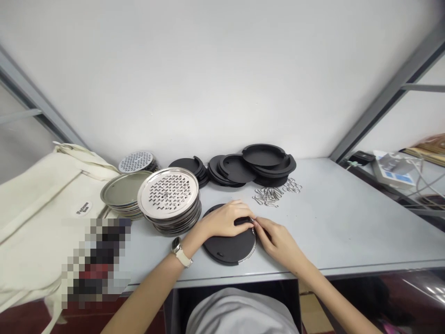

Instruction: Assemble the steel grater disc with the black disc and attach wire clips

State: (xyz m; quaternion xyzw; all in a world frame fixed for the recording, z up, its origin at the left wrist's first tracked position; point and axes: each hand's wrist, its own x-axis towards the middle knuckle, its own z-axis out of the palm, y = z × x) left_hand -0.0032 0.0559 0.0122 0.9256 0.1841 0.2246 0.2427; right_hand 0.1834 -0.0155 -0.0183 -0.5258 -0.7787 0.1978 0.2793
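A round black disc (pixel 229 248) lies flat near the table's front edge, with a silvery rim showing along its lower right side. My left hand (pixel 227 220) rests over its top, fingers curled at the disc's upper right edge. At that same edge, my right hand (pixel 276 239) has thumb and forefinger pinched together, close to the left fingertips. What the pinch holds is too small to make out. Small metal hooks (pixel 267 196) lie in a loose pile just beyond the hands.
Stacked grater plates (pixel 169 192) and plain round plates (pixel 125 188) stand at left, beside a cream cloth bag (pixel 38 199). Black discs (pixel 238 168) are piled along the wall. Another grater stack (pixel 136 162) sits behind. A white device (pixel 392 171) is far right.
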